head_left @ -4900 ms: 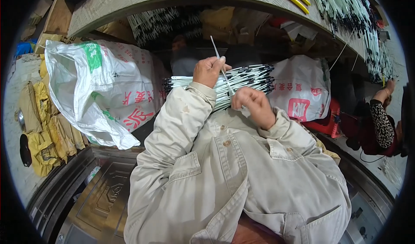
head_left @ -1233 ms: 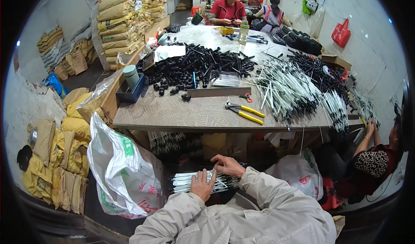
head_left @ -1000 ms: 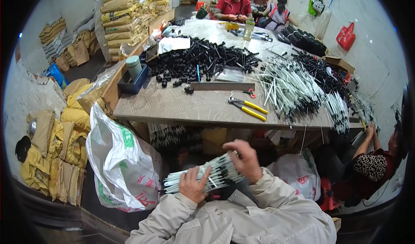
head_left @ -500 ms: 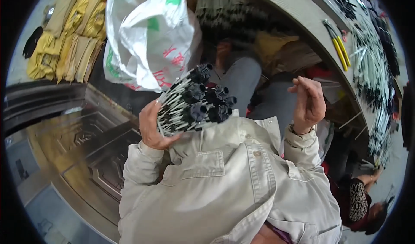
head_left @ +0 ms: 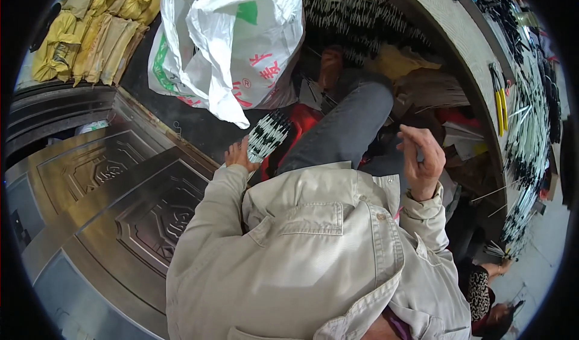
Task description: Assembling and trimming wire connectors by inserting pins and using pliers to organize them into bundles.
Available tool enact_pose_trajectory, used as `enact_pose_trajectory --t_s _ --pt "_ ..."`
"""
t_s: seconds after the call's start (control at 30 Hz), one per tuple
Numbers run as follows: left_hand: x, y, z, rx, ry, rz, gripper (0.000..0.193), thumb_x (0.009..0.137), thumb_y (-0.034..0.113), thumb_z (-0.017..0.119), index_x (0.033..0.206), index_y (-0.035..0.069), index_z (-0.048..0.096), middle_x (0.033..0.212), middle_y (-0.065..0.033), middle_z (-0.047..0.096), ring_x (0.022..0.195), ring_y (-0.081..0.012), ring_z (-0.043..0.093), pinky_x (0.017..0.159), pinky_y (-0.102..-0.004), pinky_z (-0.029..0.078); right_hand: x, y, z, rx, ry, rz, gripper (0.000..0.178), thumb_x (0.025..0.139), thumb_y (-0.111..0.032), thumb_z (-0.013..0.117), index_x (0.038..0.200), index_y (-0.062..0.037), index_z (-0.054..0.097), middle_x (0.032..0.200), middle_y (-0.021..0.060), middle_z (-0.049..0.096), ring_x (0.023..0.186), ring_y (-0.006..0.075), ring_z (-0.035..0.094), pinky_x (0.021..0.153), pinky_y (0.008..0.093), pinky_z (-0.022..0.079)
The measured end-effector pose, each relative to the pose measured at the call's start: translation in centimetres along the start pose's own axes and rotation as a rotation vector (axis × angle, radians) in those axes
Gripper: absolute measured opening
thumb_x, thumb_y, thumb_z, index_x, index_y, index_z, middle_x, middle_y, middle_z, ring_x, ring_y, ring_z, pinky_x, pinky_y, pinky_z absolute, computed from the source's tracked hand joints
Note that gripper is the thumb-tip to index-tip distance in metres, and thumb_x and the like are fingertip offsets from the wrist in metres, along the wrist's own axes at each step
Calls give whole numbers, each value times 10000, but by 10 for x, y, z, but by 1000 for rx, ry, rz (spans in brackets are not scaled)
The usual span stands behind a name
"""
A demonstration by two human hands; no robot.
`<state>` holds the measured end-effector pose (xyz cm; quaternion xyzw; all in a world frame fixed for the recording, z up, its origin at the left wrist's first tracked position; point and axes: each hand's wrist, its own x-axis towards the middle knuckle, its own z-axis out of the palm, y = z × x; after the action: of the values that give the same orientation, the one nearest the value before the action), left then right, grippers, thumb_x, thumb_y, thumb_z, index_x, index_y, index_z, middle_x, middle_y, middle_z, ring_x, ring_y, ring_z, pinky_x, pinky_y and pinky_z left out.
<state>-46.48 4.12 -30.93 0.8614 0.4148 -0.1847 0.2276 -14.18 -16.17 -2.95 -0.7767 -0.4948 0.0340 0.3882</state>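
Beside my bent left leg, my left hand (head_left: 240, 155) is at the near side of a bundle of thin black-and-white rods (head_left: 269, 136). Its fingers close against the bundle's side, and the far side of the grip is hidden. The bundle tilts, showing many pale tips with dark parts between them. My right hand (head_left: 424, 160) is raised in front of my right side, fingers loosely bent and apart from the thumb. Nothing shows in it, and it touches nothing.
A large white plastic bag (head_left: 241, 50) stands open beyond the bundle. Yellow-wrapped packets (head_left: 99, 47) lie at the far left. On the curved table (head_left: 449, 23) at right are yellow-handled pliers (head_left: 499, 102) and heaped rods (head_left: 528, 141). Another person (head_left: 482, 289) sits at lower right.
My left hand has lowered the bundle, away from my chest toward the floor beside my leg. The bundle's black ribbed ends no longer show. My right hand has stayed raised, slightly lower.
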Motion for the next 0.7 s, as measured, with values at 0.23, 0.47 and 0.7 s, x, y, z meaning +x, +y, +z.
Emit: enact_pose_trajectory --t_s 0.23,0.47,0.7 --pt "36 24 29 -64 39 -15 1018 482 321 790 1337 220 247 1109 -131 449 1084 -315 407 865 -463 331 17 3 21 -36 -171 4 248 741 139 509 934 8 592 753 95 601 599 155 568 527 234 450" --pt "46 16 40 -218 151 82 1029 492 263 791 1351 219 226 1113 -170 435 1055 -386 405 917 -479 325 23 4 49 20 -334 33 236 741 127 513 935 10 583 725 93 589 587 165 566 539 244 445" --pt "55 -18 38 143 -151 -38 699 566 385 760 1179 159 509 1134 -87 467 1082 -265 382 864 -442 317 23 12 58 -9 -448 109 213 746 100 527 933 12 578 713 90 582 609 180 569 557 261 447"
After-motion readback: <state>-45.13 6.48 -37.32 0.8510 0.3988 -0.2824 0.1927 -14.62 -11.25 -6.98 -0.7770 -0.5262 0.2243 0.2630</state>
